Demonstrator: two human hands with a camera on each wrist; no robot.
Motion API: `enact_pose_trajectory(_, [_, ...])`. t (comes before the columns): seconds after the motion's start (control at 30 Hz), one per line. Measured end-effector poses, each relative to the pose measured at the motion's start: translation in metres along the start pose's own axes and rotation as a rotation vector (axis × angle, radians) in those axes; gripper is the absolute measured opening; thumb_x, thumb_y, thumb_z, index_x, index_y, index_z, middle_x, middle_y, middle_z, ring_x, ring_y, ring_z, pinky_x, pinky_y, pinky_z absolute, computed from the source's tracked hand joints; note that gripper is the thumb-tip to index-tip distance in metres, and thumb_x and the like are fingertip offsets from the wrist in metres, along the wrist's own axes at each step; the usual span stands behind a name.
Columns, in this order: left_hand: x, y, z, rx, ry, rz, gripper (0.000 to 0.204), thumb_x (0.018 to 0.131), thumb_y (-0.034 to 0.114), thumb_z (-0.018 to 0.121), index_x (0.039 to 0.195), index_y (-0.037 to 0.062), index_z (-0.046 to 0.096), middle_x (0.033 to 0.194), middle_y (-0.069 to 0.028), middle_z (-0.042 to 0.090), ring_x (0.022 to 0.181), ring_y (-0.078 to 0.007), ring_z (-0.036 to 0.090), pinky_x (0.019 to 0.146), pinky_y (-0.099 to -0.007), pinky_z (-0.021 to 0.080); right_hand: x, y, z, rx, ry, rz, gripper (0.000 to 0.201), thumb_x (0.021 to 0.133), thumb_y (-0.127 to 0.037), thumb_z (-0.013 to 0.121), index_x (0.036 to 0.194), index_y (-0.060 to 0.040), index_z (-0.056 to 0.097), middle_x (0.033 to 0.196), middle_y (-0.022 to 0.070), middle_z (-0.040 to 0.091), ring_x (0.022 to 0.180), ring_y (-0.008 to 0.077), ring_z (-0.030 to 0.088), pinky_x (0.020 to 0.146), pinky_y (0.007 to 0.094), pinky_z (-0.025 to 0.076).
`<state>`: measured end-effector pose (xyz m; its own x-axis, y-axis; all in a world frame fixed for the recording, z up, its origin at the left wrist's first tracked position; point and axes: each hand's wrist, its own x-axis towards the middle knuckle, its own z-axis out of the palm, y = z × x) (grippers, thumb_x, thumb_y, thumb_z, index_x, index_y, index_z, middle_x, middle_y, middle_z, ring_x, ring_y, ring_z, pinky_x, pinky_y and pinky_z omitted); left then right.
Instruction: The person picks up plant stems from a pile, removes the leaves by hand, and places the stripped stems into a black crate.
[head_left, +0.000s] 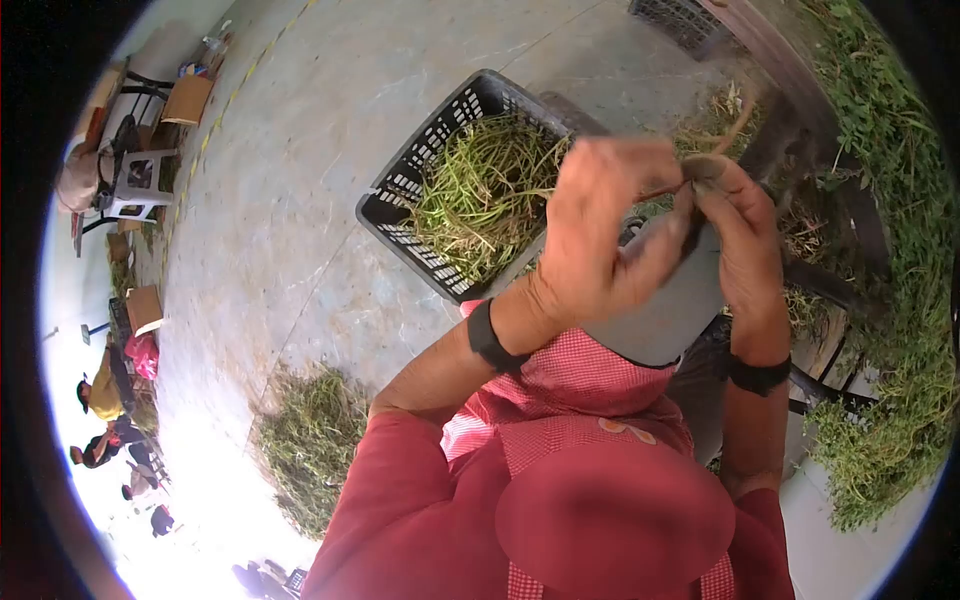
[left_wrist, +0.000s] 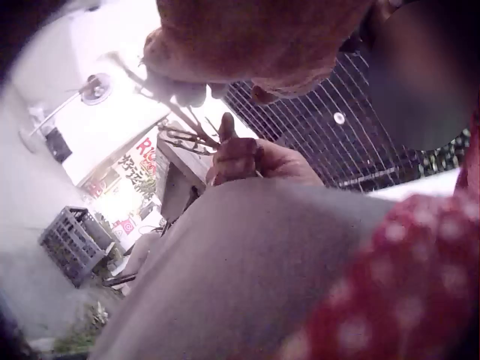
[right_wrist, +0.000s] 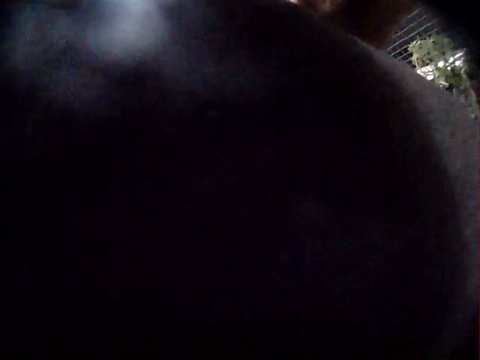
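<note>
In the head view both hands are raised close together above my grey-trousered knee [head_left: 660, 310]. My left hand [head_left: 672, 200] and my right hand [head_left: 708, 190] each pinch the same thin plant stem [head_left: 735, 120], whose brownish end sticks up past the fingers. The left wrist view shows the left hand [left_wrist: 187, 86] above and the right hand [left_wrist: 244, 157] below, with wiry stems [left_wrist: 187, 135] between them. The right wrist view is almost wholly dark, blocked by cloth, so that hand is hidden there.
A black plastic crate [head_left: 400, 200] holding green stalks stands on the concrete floor in front. Loose cuttings [head_left: 310, 440] lie at lower left, and a large heap of greenery [head_left: 900, 300] is on the right. A second crate [head_left: 680, 20], a stool [head_left: 140, 180] and other people [head_left: 100, 390] are farther off.
</note>
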<state>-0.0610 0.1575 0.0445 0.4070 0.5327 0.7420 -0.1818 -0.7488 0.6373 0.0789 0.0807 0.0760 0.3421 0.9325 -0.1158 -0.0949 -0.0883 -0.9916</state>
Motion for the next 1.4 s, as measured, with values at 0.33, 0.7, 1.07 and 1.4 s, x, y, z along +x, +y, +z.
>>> enact_pose_trajectory(0.33, [-0.004,-0.015,0.006,-0.52,-0.264,-0.711,0.026,0.093,0.013,0.048,0.113,-0.0017,0.053,0.085,-0.0059,0.059,0.077,-0.0134,0.057,0.071,-0.0276,0.047,0.004,0.002,-0.003,-0.091,-0.132,-0.007,0.013,0.085,-0.003,0.041,0.089,-0.0047,0.054,0.066,-0.0012,0.05,0.061,0.006,0.044,0.059,0.0224,0.037])
enact_pose_trajectory(0.7, [-0.035,-0.05,0.008,-0.02,-0.1,-0.699,0.015,0.088,0.011,0.055,0.099,0.0013,0.061,0.075,-0.0041,0.056,0.065,-0.0137,0.057,0.056,-0.0276,0.045,0.008,0.007,-0.007,0.174,0.043,-0.054,0.016,0.086,-0.006,0.044,0.095,-0.0044,0.057,0.059,-0.0049,0.041,0.053,0.0039,0.034,0.053,0.0202,0.033])
enact_pose_trajectory(1.07, [-0.027,-0.068,-0.049,-1.335,0.109,-1.033,0.026,0.089,0.023,0.055,0.105,0.0027,0.059,0.071,-0.0019,0.057,0.07,-0.0146,0.052,0.071,-0.0327,0.043,0.009,0.003,0.008,-0.062,-0.033,-0.006,0.022,0.095,-0.012,0.044,0.109,-0.0048,0.059,0.064,-0.004,0.046,0.057,0.0025,0.041,0.052,0.0176,0.036])
enact_pose_trajectory(1.4, [-0.027,-0.06,-0.055,-1.21,0.024,-1.055,0.025,0.09,0.019,0.052,0.108,0.0009,0.054,0.083,-0.0095,0.064,0.075,-0.0191,0.06,0.073,-0.0351,0.048,0.006,0.002,0.009,-0.112,0.03,-0.043,0.026,0.095,-0.012,0.043,0.116,-0.007,0.057,0.067,-0.0024,0.049,0.057,0.0035,0.043,0.053,0.0179,0.037])
